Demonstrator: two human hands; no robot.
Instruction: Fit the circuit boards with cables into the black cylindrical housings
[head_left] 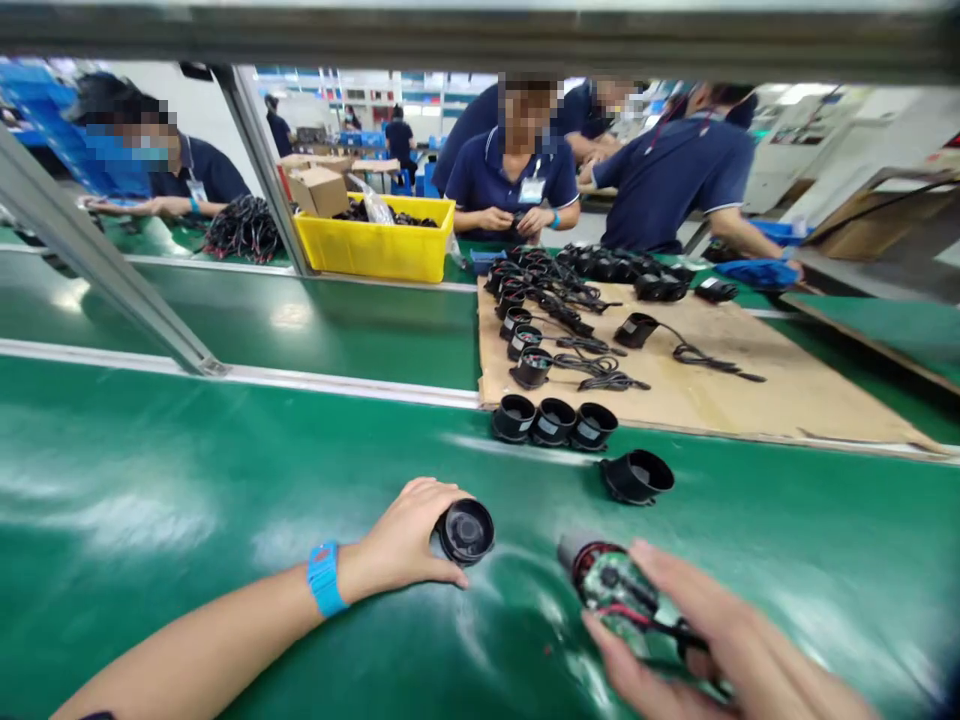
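My left hand point(409, 540) curls around a black cup point(466, 531) lying on the green belt point(187, 480). Right of the cup, my right hand point(697, 640) pinches a circuit board point(619, 590) (wires trailing). I'd steady the cup, then square the board to its mouth.

No readable text anywhere. White name badge point(531, 189) on the dark blue polo of the person across the table: print too small to make out. Second white badge point(196, 190) on the masked person at far left: same, illegible. Small pale labels on the three round black plastic housings point(553, 421) at the cardboard sheet's edge: blurred, no characters legible. Brown cardboard boxes point(319, 188) behind the yellow bin: no legible marking.
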